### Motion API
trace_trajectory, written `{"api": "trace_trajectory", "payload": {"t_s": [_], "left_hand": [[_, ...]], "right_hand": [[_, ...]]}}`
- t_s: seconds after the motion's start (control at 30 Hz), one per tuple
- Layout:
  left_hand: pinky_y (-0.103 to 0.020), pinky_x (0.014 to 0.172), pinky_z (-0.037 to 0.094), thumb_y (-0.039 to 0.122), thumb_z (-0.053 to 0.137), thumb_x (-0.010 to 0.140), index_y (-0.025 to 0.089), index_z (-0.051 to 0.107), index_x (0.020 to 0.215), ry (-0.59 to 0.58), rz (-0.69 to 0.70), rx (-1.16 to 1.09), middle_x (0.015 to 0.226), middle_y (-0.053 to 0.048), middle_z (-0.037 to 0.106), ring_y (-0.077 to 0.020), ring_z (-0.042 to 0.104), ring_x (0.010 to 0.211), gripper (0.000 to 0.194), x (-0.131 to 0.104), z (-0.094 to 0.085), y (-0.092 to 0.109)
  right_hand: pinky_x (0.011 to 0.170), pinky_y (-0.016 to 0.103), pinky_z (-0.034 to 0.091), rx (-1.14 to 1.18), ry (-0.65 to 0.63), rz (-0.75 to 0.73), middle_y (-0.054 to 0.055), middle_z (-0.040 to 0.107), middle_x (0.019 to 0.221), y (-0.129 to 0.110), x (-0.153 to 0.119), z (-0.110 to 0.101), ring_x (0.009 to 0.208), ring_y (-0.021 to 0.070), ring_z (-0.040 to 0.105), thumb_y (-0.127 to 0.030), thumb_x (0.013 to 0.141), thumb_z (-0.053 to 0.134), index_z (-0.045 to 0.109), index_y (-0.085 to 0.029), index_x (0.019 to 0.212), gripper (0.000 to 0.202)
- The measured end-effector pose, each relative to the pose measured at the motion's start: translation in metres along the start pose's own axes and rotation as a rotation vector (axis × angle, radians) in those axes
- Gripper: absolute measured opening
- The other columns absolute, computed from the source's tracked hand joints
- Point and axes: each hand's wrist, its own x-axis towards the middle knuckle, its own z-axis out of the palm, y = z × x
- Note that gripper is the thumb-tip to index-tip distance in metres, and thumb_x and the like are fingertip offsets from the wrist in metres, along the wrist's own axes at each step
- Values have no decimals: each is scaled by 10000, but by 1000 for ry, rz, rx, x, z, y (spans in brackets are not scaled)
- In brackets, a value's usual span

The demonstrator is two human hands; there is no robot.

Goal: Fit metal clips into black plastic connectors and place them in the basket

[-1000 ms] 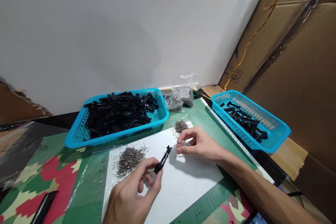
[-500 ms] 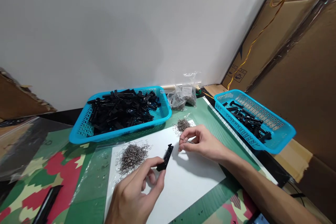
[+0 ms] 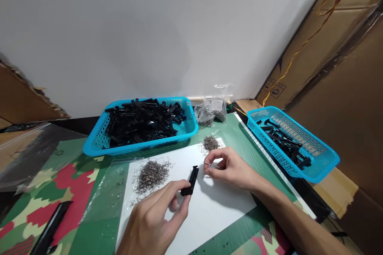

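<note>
Between the thumb and fingers of my left hand (image 3: 161, 215) is a small black plastic part (image 3: 194, 177), tilted up over the white sheet (image 3: 209, 215). My right hand (image 3: 229, 169) is closed in a pinch on a thin metal pin (image 3: 212, 164), whose tip points left toward the top of the black part; the two are apart. To the left of the part lies a big pile of small bent metal wire pieces (image 3: 152, 175). A smaller pile of metal pieces (image 3: 210, 142) sits behind my right hand.
A blue basket (image 3: 137, 152) heaped with black parts stands at the back left. Another blue basket (image 3: 324, 167) with fewer parts is at the right. Clear bags of metal pieces (image 3: 218, 111) rest against the wall. A long black piece (image 3: 52, 227) lies at the front left.
The view has shifted slightly. Both hands keep their holds; the black part is turned a little more upright, and the pin shows more clearly in my right fingers.
</note>
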Motion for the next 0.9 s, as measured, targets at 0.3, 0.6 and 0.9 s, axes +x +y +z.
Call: {"api": "trace_trajectory", "payload": {"t_s": [0.3, 0.6, 0.9], "left_hand": [[-260, 597, 494, 200, 528, 1086, 237, 623, 1217, -115, 179, -44, 879, 13, 720, -155, 722, 707, 166, 5, -1, 6], [-306, 609, 504, 83, 466, 1079, 198, 618, 1299, -150, 331, -7, 909, -44, 752, -203, 733, 722, 291, 2, 8, 4], [-252, 582, 486, 63, 483, 1042, 216, 668, 1185, -182, 314, -34, 811, -13, 697, -168, 684, 660, 279, 1, 6, 7]], "right_hand": [[653, 238, 400, -465, 69, -153, -25, 738, 892, 1, -6, 8, 679, 106, 586, -69, 883, 654, 701, -210, 939, 159], [600, 244, 309, -538, 56, -74, -58, 611, 770, -4, -11, 5, 670, 113, 504, -43, 803, 643, 509, -225, 834, 227], [629, 250, 325, -506, -25, -53, -47, 588, 755, -17, -15, 1, 699, 126, 501, -12, 761, 626, 427, -223, 771, 290]]}}
